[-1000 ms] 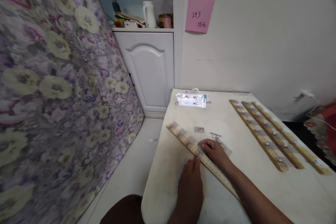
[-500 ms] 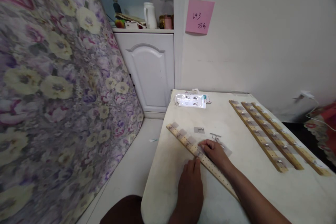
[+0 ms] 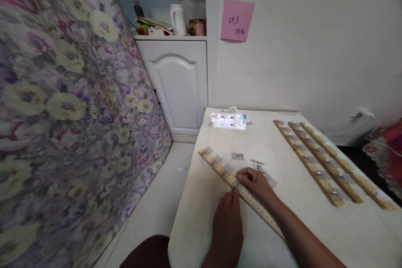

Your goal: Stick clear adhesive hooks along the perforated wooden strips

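Observation:
A long wooden strip (image 3: 260, 208) with rows of small holes lies slantwise on the table. Clear adhesive hooks (image 3: 225, 170) sit along its upper-left part. My right hand (image 3: 256, 183) pinches a clear adhesive hook at the strip's middle; the fingers partly cover it. From the near side, my left hand (image 3: 228, 213) presses its closed fingertips against the strip's edge, just below that hook. Beyond the strip lies a loose clear hook (image 3: 238, 156). More loose hooks (image 3: 262, 170) lie close behind my right hand, partly hidden by it.
Three wooden strips (image 3: 309, 160) with hooks lie side by side on the table's right. A clear blister pack (image 3: 226, 121) of hooks lies at the back. A floral curtain (image 3: 78, 125) hangs left, and a white cabinet (image 3: 179, 83) stands behind. The table (image 3: 194, 226) meets the wall.
My right hand has shifted very slightly left along the strip, its fingers still at the same hook. My left hand keeps its place at the strip's edge.

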`<move>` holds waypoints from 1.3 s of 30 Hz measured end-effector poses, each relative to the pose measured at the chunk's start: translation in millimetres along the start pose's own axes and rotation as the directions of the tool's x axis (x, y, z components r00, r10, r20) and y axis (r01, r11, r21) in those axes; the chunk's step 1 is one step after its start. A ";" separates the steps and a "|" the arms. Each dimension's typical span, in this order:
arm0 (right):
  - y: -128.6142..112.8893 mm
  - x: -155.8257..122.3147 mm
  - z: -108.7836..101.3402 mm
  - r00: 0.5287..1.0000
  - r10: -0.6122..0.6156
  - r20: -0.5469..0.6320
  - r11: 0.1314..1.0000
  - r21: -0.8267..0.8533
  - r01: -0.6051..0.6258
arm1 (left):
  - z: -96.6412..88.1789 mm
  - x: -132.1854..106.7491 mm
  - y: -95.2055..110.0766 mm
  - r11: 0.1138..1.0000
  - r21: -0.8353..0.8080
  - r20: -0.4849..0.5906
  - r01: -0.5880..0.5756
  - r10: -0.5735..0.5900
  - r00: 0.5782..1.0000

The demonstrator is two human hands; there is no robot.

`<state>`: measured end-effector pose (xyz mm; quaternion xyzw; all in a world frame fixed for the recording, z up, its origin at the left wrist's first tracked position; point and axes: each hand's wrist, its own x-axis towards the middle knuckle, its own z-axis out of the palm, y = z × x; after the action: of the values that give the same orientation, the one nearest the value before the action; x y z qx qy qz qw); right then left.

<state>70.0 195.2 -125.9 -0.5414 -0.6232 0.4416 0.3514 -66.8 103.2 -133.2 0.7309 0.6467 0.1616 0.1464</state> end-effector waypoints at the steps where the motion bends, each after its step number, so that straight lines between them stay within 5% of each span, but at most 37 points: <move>1: 1.1 -0.2 0.3 1.000 0.008 0.002 1.000 0.009 -0.008 | 0.8 0.1 -0.3 1.000 0.000 -0.003 -0.002 0.002 1.000; 39: 10.9 3.5 4.8 0.999 0.035 -0.030 0.999 -0.002 -0.036 | 6.0 0.8 -1.7 0.996 0.089 -0.019 -0.032 0.034 0.999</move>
<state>68.9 198.1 -138.0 -0.5592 -0.6087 0.4390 0.3521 -65.6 104.2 -139.3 0.7457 0.6424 0.1426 0.1048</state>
